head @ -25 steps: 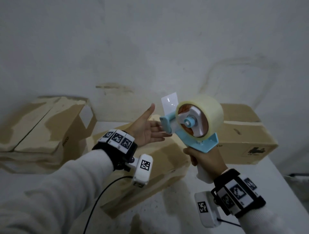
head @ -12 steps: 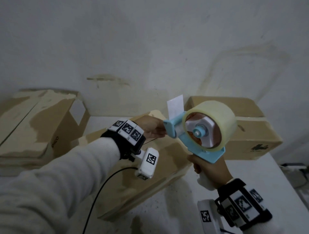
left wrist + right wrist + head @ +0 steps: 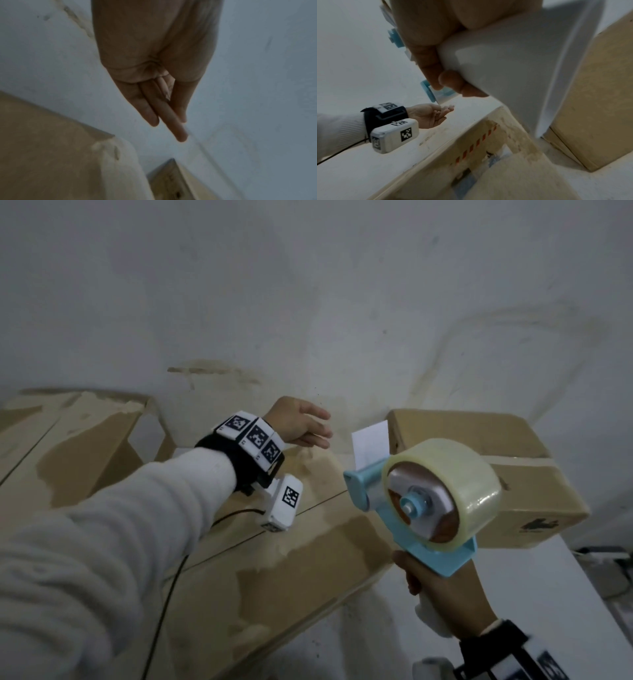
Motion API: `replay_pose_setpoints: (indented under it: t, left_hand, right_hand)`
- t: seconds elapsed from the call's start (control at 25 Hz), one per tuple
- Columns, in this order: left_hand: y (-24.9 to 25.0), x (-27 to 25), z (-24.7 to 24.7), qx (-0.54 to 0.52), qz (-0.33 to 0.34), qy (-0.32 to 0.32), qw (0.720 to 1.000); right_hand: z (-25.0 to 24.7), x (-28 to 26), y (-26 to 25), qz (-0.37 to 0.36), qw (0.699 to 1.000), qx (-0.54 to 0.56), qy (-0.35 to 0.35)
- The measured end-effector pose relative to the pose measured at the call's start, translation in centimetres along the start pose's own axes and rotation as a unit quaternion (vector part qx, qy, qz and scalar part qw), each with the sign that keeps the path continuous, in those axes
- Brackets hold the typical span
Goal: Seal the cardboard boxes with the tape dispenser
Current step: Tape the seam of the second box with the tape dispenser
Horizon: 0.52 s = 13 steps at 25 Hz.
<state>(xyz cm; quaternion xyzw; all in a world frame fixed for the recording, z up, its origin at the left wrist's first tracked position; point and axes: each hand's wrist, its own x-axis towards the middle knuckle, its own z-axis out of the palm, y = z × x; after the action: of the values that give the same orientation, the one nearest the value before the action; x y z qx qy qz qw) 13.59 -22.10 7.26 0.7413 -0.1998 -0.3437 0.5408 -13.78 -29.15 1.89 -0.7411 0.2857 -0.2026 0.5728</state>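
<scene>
My right hand (image 3: 432,601) grips the white handle of a light-blue tape dispenser (image 3: 371,491), held in the air over the table's right side. It carries a roll of clear tape (image 3: 478,494), and a short tab of tape (image 3: 371,444) sticks up at its front. My left hand (image 3: 320,429) hovers open, fingers straight, above the far end of the middle cardboard box (image 3: 291,563), left of the tab and not touching it. The left wrist view shows the straight fingers (image 3: 178,129) against the wall. In the right wrist view my fingers (image 3: 428,63) wrap the handle (image 3: 513,60).
Another cardboard box (image 3: 72,446) lies at the left against the wall. A third box (image 3: 507,474), with a strip of tape over its seam, stands at the back right behind the dispenser. The white table (image 3: 534,594) shows at the right, and the wall rises close behind.
My left hand has left the dispenser's front and moved away toward the wall, over the box's far end. The dispenser has shifted right and slightly lower.
</scene>
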Motion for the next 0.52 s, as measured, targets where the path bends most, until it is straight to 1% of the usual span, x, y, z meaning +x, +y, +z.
replay_pose_setpoints:
  t: [0.08,0.16,0.2,0.28,0.36,0.4,0.44,0.48,0.52]
  left_hand:
    - [0.3,1.4,-1.0,0.011,0.017,0.023,1.000]
    - [0.2,3.1,-1.6,0.015,0.027,0.056,0.998]
    - [0.0,3.8,-1.8,0.020,0.031,0.055,0.998]
    - [-0.8,5.2,-2.1,0.024,0.044,0.029,0.998]
    - [-1.6,6.3,-2.1,0.062,0.054,0.001,0.997]
    - [-1.9,6.7,-2.0,0.093,0.057,-0.010,0.994]
    - [-2.2,7.2,-2.1,0.118,0.056,-0.019,0.991]
    - [-2.4,7.6,-2.1,0.139,0.053,-0.026,0.989]
    - [-2.5,7.9,-2.1,0.159,0.052,-0.032,0.985]
  right_hand:
    - [0.1,0.1,0.0,0.009,1.000,-0.003,0.000]
    - [0.2,0.9,-0.1,0.021,0.999,0.021,0.014]
    - [0.2,1.3,-0.2,0.025,0.999,0.031,0.014]
    - [-0.1,2.3,0.3,0.032,0.999,0.041,0.013]
    - [0.3,3.0,1.8,0.069,0.997,0.023,0.008]
    - [0.9,3.4,3.0,0.101,0.995,0.003,0.024]
    - [1.5,3.7,4.0,0.132,0.990,-0.005,0.058]
    - [1.9,3.9,4.8,0.151,0.985,-0.009,0.087]
    - [2.0,3.9,4.8,0.155,0.984,-0.014,0.089]
